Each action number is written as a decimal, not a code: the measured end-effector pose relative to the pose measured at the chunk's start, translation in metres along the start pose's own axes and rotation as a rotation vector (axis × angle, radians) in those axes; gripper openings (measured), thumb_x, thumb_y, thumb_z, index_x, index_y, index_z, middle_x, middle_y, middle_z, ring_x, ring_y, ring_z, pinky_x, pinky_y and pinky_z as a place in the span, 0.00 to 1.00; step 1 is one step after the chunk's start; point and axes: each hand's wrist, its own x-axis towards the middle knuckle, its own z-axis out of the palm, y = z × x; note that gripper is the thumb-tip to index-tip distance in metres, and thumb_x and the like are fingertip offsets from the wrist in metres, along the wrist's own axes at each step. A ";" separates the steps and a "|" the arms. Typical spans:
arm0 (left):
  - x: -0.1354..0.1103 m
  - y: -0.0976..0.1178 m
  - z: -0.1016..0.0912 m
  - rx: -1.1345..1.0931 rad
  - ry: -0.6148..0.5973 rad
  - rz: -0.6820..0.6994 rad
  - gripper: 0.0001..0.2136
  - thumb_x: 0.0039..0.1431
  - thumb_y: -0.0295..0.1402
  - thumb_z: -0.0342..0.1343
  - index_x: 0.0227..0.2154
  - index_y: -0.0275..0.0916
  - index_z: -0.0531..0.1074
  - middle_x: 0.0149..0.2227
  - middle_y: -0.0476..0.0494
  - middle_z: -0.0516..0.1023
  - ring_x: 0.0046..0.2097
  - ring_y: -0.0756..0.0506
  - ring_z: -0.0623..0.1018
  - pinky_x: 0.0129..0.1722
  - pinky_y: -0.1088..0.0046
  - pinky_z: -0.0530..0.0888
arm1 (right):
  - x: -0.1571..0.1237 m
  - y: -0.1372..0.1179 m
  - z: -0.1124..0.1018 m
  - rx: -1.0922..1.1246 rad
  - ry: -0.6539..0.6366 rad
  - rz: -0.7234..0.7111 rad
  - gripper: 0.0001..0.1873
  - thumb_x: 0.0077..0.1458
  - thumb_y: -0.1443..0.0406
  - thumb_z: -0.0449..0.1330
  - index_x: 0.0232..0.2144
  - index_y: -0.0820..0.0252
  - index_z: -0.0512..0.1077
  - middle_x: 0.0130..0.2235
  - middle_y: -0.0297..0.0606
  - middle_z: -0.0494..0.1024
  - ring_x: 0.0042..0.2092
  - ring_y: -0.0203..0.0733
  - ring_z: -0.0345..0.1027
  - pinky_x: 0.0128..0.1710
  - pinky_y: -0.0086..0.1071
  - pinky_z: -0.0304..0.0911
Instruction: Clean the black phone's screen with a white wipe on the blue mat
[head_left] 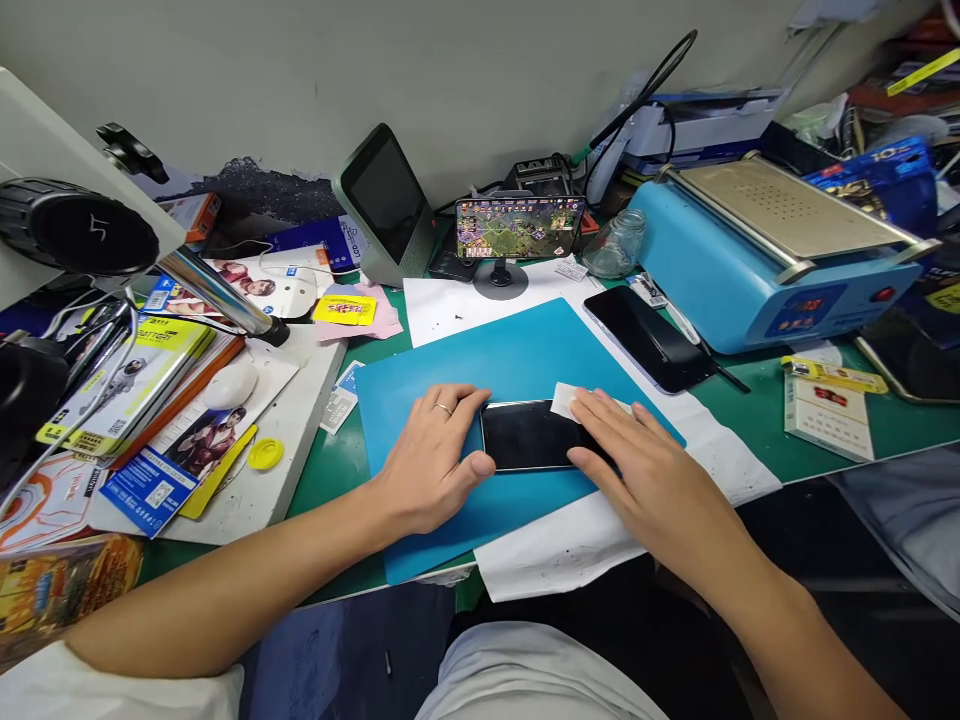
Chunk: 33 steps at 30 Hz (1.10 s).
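Note:
A black-screened smartphone [517,436] lies lengthwise, screen up, on a blue work mat [517,345]. At its left end my left hand [435,455] grips it, fingers along the far edge and thumb by the near edge. A ring is on one finger. My right hand [645,460] covers the phone's right end, its fingers pressing a small white wipe [564,400] against the far right part of the screen. Much of the wipe is hidden under those fingers. Beyond the mat, a second dark phone [649,338] lies on white paper [442,310].
A blue heating plate machine [712,260] stands right, with a cigarette box [829,410] before it. At the back, a propped phone [520,228] shows a game beside a glass jar [616,245]. Boxes [135,370] and a microscope stand [225,290] occupy the left.

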 end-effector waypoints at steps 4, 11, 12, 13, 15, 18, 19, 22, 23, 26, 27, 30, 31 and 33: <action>0.001 -0.001 0.002 0.058 -0.028 0.015 0.44 0.64 0.66 0.25 0.64 0.36 0.64 0.60 0.32 0.68 0.59 0.31 0.66 0.58 0.47 0.66 | -0.015 0.005 -0.002 0.024 -0.006 0.015 0.27 0.72 0.57 0.48 0.67 0.62 0.59 0.68 0.47 0.65 0.69 0.53 0.58 0.65 0.57 0.58; 0.002 -0.002 0.002 0.082 -0.040 0.027 0.41 0.66 0.65 0.28 0.63 0.37 0.66 0.60 0.32 0.67 0.59 0.32 0.66 0.58 0.47 0.66 | -0.040 -0.015 -0.009 -0.045 0.009 0.007 0.29 0.70 0.55 0.50 0.67 0.64 0.59 0.66 0.50 0.67 0.66 0.54 0.63 0.66 0.56 0.55; 0.002 -0.002 0.002 0.085 -0.041 0.027 0.41 0.66 0.64 0.28 0.63 0.37 0.66 0.60 0.32 0.67 0.59 0.32 0.66 0.58 0.47 0.66 | -0.037 -0.014 -0.010 -0.046 -0.002 0.020 0.29 0.70 0.55 0.49 0.67 0.64 0.59 0.66 0.50 0.67 0.66 0.54 0.62 0.66 0.57 0.56; 0.002 -0.001 0.002 0.089 -0.042 0.027 0.41 0.67 0.64 0.28 0.62 0.36 0.66 0.60 0.32 0.67 0.59 0.32 0.66 0.58 0.47 0.66 | -0.032 -0.012 -0.010 -0.043 -0.016 0.035 0.29 0.70 0.54 0.49 0.67 0.64 0.60 0.66 0.50 0.67 0.67 0.55 0.62 0.65 0.58 0.56; 0.002 0.000 0.002 0.095 -0.041 0.025 0.40 0.67 0.64 0.28 0.62 0.37 0.66 0.59 0.32 0.68 0.59 0.32 0.66 0.58 0.47 0.66 | -0.019 -0.006 -0.008 -0.027 -0.045 0.066 0.30 0.71 0.53 0.48 0.67 0.64 0.60 0.67 0.50 0.66 0.68 0.55 0.60 0.65 0.58 0.57; 0.002 0.002 0.001 0.097 -0.043 0.020 0.40 0.68 0.63 0.28 0.62 0.36 0.66 0.59 0.32 0.68 0.59 0.32 0.66 0.58 0.46 0.66 | -0.004 0.003 -0.004 -0.002 -0.057 0.095 0.30 0.71 0.53 0.46 0.66 0.64 0.61 0.67 0.49 0.66 0.68 0.53 0.59 0.65 0.55 0.59; 0.002 0.002 0.001 0.097 -0.043 0.020 0.39 0.68 0.62 0.29 0.62 0.36 0.66 0.59 0.32 0.68 0.59 0.32 0.66 0.57 0.46 0.66 | -0.002 0.004 -0.003 -0.003 -0.048 0.099 0.30 0.71 0.53 0.46 0.66 0.65 0.62 0.66 0.49 0.67 0.68 0.53 0.60 0.65 0.54 0.59; 0.002 0.002 0.001 0.103 -0.048 0.020 0.38 0.69 0.61 0.29 0.62 0.36 0.66 0.59 0.32 0.68 0.59 0.32 0.65 0.57 0.46 0.65 | -0.012 0.000 -0.003 -0.049 -0.006 0.081 0.31 0.71 0.51 0.47 0.65 0.66 0.62 0.66 0.51 0.67 0.67 0.53 0.61 0.64 0.52 0.60; 0.001 0.001 0.002 0.106 -0.049 0.020 0.38 0.70 0.61 0.29 0.62 0.36 0.66 0.59 0.32 0.68 0.59 0.32 0.65 0.57 0.47 0.65 | -0.019 -0.003 -0.005 -0.070 0.005 0.064 0.31 0.71 0.51 0.47 0.65 0.66 0.62 0.66 0.51 0.67 0.67 0.53 0.62 0.64 0.51 0.60; 0.002 0.001 0.002 0.109 -0.047 0.016 0.37 0.70 0.60 0.31 0.62 0.35 0.66 0.59 0.32 0.68 0.59 0.33 0.65 0.58 0.47 0.65 | -0.040 -0.012 -0.009 -0.137 0.031 0.000 0.30 0.71 0.52 0.46 0.65 0.66 0.62 0.65 0.51 0.69 0.66 0.52 0.63 0.65 0.49 0.60; 0.002 0.001 0.002 0.108 -0.046 0.017 0.37 0.70 0.60 0.31 0.62 0.35 0.66 0.59 0.33 0.67 0.59 0.33 0.65 0.58 0.48 0.65 | -0.045 -0.014 -0.010 -0.163 0.046 -0.018 0.30 0.71 0.52 0.46 0.64 0.67 0.62 0.64 0.51 0.70 0.65 0.51 0.64 0.64 0.49 0.60; 0.003 0.002 0.003 0.101 -0.048 0.027 0.36 0.71 0.59 0.33 0.62 0.34 0.66 0.60 0.33 0.67 0.59 0.33 0.65 0.58 0.48 0.65 | -0.045 -0.021 -0.008 -0.241 0.098 -0.054 0.31 0.71 0.51 0.45 0.62 0.71 0.66 0.62 0.54 0.72 0.64 0.53 0.67 0.63 0.49 0.61; 0.003 0.002 0.003 0.102 -0.047 0.030 0.36 0.71 0.59 0.33 0.62 0.34 0.66 0.59 0.33 0.67 0.58 0.33 0.66 0.57 0.48 0.66 | -0.040 -0.023 -0.006 -0.259 0.105 -0.067 0.32 0.71 0.50 0.45 0.60 0.71 0.67 0.62 0.54 0.73 0.63 0.54 0.68 0.62 0.50 0.62; 0.003 0.003 0.003 0.100 -0.028 0.037 0.35 0.71 0.58 0.32 0.62 0.35 0.66 0.59 0.33 0.67 0.58 0.33 0.66 0.57 0.48 0.66 | -0.024 -0.030 -0.001 -0.272 0.097 -0.090 0.33 0.71 0.49 0.45 0.59 0.72 0.69 0.62 0.55 0.73 0.62 0.56 0.68 0.62 0.53 0.62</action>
